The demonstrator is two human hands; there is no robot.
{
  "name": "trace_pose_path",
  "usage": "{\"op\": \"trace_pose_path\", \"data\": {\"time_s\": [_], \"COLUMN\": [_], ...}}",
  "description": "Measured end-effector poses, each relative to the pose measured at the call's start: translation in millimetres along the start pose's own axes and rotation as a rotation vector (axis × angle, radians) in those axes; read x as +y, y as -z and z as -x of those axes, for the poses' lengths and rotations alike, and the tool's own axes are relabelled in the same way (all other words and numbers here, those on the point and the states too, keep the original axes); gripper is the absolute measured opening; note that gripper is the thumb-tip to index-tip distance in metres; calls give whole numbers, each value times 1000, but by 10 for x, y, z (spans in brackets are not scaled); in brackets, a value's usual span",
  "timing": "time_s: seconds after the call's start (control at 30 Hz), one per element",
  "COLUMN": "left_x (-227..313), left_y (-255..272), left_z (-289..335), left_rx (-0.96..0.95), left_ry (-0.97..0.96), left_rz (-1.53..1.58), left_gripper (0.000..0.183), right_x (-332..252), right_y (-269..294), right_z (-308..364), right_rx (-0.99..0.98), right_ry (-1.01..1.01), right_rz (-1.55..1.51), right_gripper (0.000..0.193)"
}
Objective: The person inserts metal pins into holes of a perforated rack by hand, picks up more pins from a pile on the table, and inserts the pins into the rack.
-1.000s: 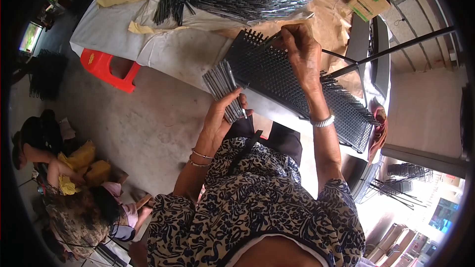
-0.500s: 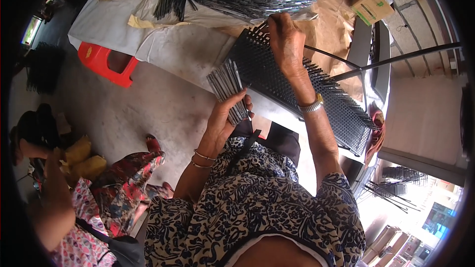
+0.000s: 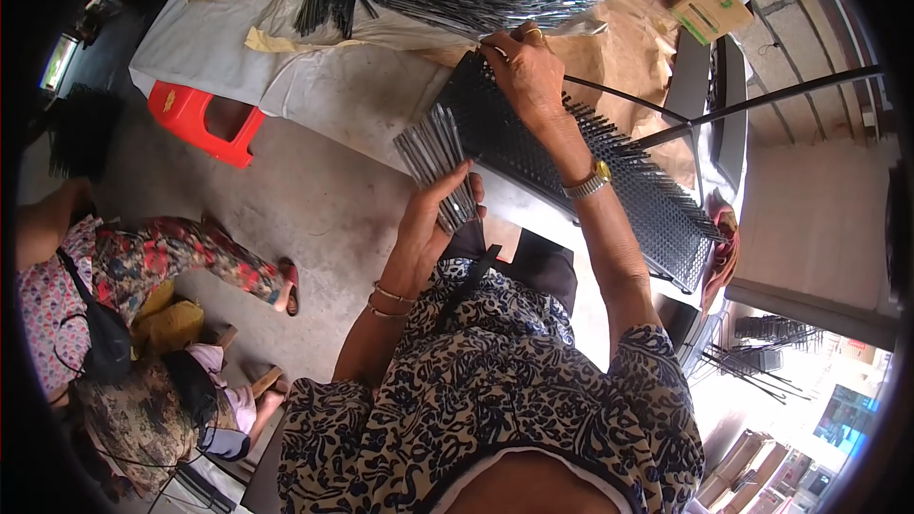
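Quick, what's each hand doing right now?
Left hand: closed around a bundle of thin rods.
Right hand: curled at the black rack; can't tell whether it holds anything.

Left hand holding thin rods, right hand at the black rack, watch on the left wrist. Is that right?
Not the watch: the head view shows it on the right wrist. The left hand does hold the thin rods, and the right hand is at the black rack.
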State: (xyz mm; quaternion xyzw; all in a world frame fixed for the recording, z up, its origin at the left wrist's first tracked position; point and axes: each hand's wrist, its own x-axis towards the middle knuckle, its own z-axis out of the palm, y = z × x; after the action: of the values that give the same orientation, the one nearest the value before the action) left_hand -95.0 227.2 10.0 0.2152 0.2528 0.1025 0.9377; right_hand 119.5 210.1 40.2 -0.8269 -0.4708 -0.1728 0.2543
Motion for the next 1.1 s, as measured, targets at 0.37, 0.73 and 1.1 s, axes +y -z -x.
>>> {"op": "trace_pose_path", "data": {"time_s": [0.37,0.73,1.1], "left_x": [37,52,60], "left_y": [-79,-59,-136], "left_z": [73,145,130], "left_rx": [-15,8,65], "left_ry": [-65,18,-29], "left_rz": [-129,-191,-206], "left_gripper": [15,22,22], "right_x": [-429,-301,-321], "right_y": [667,603,604], "right_z": [372,490,609], "right_rx": [-661,-646,-616], "right_ry": [-423,-542,-545], "right_rz": [-1066,-1266,-1171], "right_gripper": [35,19,16]}}
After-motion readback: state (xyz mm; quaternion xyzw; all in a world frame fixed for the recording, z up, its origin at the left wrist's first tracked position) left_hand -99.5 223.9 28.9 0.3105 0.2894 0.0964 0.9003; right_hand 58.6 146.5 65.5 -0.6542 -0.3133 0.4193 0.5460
